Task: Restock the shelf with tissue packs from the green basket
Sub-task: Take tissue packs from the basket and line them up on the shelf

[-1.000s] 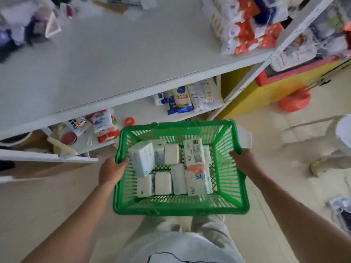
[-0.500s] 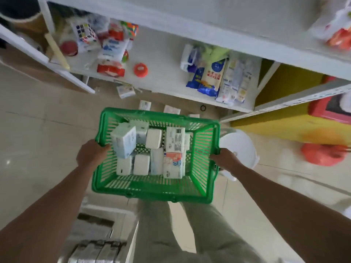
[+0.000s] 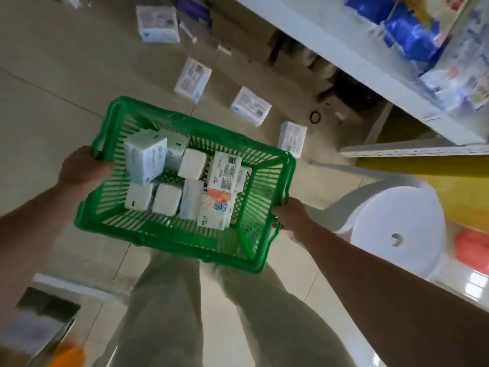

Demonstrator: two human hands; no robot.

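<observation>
A person holds the green basket (image 3: 164,234) in front of their legs (image 3: 164,313), above the tiled floor (image 3: 53,75). The left hand (image 3: 82,165) grips the rim at the basket's left end, and the right hand (image 3: 291,218) grips the rim at its right end. Both hands curl round the edge, with the fingertips hidden behind the plastic.

The basket tilts, its far left corner higher than the near right one. The tissue packs (image 3: 145,157) lie inside it on the bottom, crowded toward the left and middle. Most are white, one with an orange patch (image 3: 217,205) sits near the right, and one large pack leans against the left wall.

The white shelf (image 3: 344,49) runs along the far right, well apart from the basket, with blue packets (image 3: 407,35) blurred on top. Several white boxes (image 3: 251,105) lie scattered on the floor beyond the basket. A small black ring (image 3: 315,117) lies near them. A white stool (image 3: 397,229) stands just right of the right hand, beside a yellow cabinet (image 3: 463,186).
</observation>
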